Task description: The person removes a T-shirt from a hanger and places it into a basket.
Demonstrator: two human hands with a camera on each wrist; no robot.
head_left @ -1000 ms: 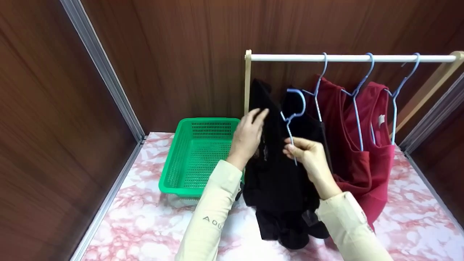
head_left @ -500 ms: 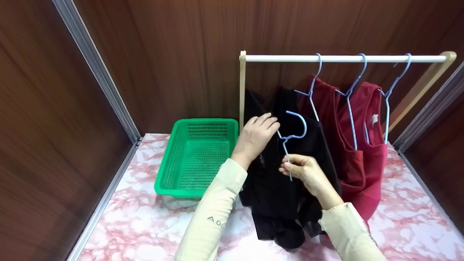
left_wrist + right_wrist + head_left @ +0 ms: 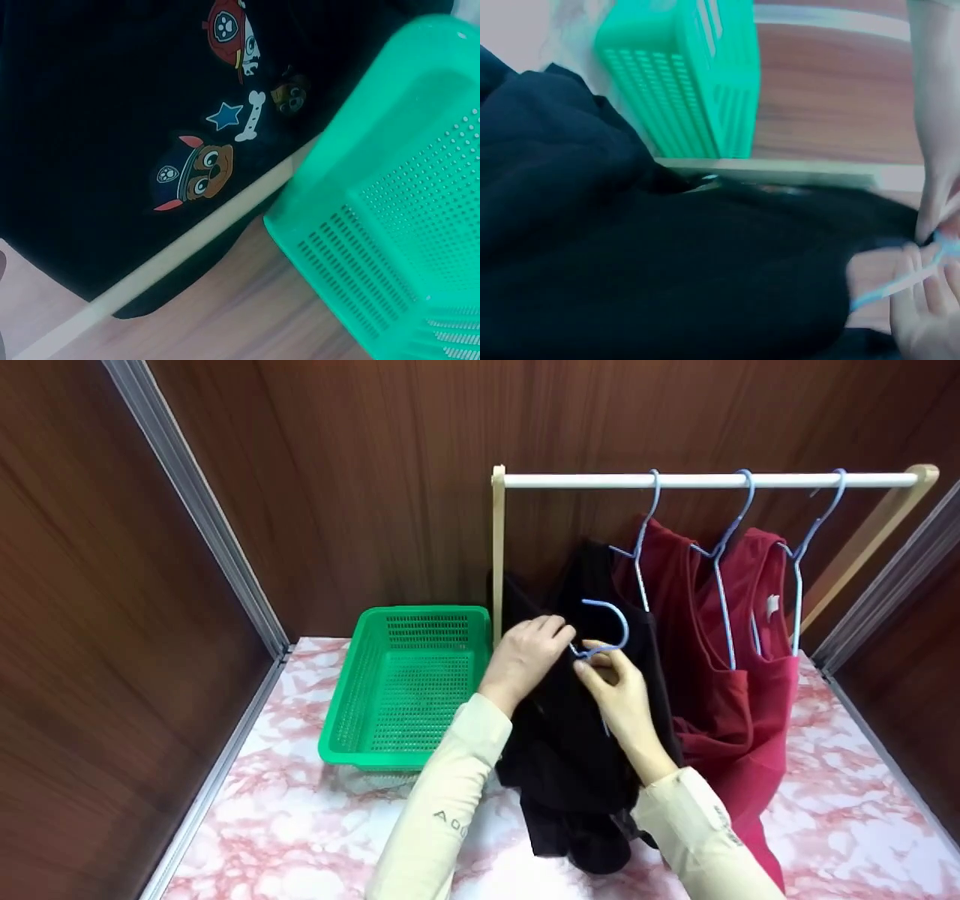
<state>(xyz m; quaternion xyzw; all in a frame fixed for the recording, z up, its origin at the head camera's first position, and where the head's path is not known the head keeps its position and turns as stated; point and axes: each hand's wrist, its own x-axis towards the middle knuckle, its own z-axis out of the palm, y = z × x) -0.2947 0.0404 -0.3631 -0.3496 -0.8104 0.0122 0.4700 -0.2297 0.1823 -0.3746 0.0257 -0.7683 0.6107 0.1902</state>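
My right hand (image 3: pixel 619 686) pinches a light-blue wire hanger (image 3: pixel 624 622) near the base of its hook. Just left of it, my left hand (image 3: pixel 529 652) grips the shoulder of a black printed garment (image 3: pixel 555 750) beside one hanger arm. In the right wrist view, both hands meet at the edge, with the hanger arm (image 3: pixel 900 286) crossing the right fingers and running to the black cloth (image 3: pixel 705 262). Cartoon dog faces (image 3: pixel 206 176) show on the garment's front in the left wrist view. Its lower part hangs bunched over the table.
Behind the hands stands a rack with a white rail (image 3: pixel 585 481) and wooden legs (image 3: pixel 498 555). Several clothes hang from it on blue hangers, including a red garment (image 3: pixel 757 720). A green basket (image 3: pixel 341 690) stands left of the rack on the marbled tabletop (image 3: pixel 300 825).
The hanger and black garment have come lower. My right hand has shifted from the hanger's arm up to its hook base. My left hand has gone from loose fingers to gripping the cloth.
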